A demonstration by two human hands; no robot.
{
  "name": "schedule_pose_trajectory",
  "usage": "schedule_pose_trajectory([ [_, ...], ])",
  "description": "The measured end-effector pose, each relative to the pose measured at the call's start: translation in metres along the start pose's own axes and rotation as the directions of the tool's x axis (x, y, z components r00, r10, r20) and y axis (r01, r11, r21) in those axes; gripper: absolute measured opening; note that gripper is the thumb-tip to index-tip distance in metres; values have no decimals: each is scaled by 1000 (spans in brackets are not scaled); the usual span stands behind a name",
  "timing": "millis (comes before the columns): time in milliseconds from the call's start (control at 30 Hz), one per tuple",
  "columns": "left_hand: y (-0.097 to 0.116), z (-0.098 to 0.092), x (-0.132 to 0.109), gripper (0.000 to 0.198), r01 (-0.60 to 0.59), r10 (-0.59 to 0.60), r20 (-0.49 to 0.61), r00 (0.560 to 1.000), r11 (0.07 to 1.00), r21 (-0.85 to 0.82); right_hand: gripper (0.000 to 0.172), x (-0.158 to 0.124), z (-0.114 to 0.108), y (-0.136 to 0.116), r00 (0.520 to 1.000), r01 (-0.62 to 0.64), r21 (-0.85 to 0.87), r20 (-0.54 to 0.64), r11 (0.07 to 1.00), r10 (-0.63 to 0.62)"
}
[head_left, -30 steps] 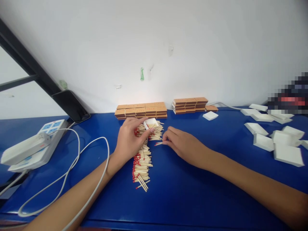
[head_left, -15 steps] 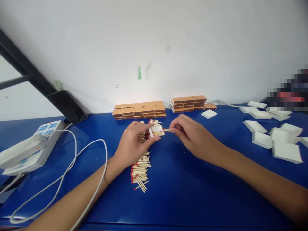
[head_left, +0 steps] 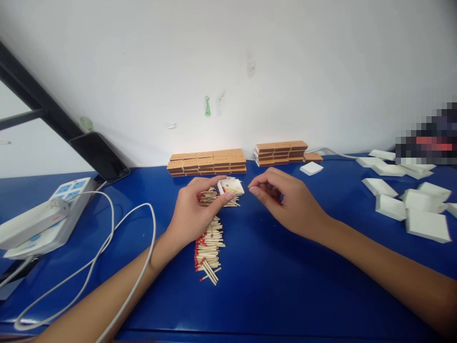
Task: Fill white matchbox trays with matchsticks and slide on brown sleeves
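Note:
My left hand grips a small white matchbox tray between thumb and fingers, tilted toward me. A few matches with red heads lie inside it. Close to the tray's right side hovers my right hand, its fingers curled and the thumb and index tips slightly apart, with nothing visible between them. Below and partly behind my left hand, a long heap of loose matches runs toward me across the blue table. My left hand hides part of that heap.
Stacked brown matchboxes line the wall, with a second stack to their right. A lone white tray lies near it, and several white trays are scattered farther right. At left are a power strip, a phone and a looping white cable.
The matches that my right hand pinched are out of its fingers, and matches lie in the tray. My left hand has shifted slightly, showing more of the tray's inside.

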State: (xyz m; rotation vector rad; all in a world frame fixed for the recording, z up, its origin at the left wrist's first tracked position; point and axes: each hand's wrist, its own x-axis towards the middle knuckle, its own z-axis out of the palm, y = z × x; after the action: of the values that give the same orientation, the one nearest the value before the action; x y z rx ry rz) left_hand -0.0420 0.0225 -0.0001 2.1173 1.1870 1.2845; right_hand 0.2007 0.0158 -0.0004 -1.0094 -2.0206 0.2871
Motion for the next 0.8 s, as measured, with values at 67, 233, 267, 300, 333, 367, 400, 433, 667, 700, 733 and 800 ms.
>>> schedule_pose_trajectory([
  [67,0,0,0,35,1,-1,9,1000,1000,-1,12,-1,3,0,1000,-23,34,11,999,22],
  [233,0,6,-2,35,60,-61,-15,998,997,-39,13,-4,15,-1,996,-81,34,35,996,80],
  [267,-1,6,-2,34,87,-89,-53,995,995,-42,13,-4,18,0,995,-89,26,45,996,88],
  [300,-2,7,-1,35,112,-116,-93,989,993,-47,13,-3,20,1,994,-97,22,55,995,96],
  [333,-4,6,1,35,132,-138,-126,982,990,-54,13,-3,23,2,992,-103,19,70,995,101],
  [367,-5,6,2,36,146,-154,-148,977,987,-67,11,-3,25,4,991,-107,15,88,994,105],
  [400,-7,5,3,37,152,-163,-158,974,985,-82,9,-2,27,6,988,-110,7,113,994,108],
  [433,-8,3,5,37,150,-164,-162,973,984,-98,8,-2,29,7,984,-111,-4,141,994,111],
  [667,-13,1,6,38,138,-148,-165,975,988,-70,13,-1,23,2,916,-120,-13,385,993,116],
  [700,-13,1,6,38,135,-143,-168,975,989,-57,15,0,18,2,909,-123,0,401,992,113],
  [733,-13,1,5,39,131,-137,-168,976,990,-48,17,2,11,5,910,-128,1,398,992,117],
  [800,-12,1,5,38,116,-121,-166,979,993,-37,19,7,-4,16,949,-147,-50,276,988,155],
])
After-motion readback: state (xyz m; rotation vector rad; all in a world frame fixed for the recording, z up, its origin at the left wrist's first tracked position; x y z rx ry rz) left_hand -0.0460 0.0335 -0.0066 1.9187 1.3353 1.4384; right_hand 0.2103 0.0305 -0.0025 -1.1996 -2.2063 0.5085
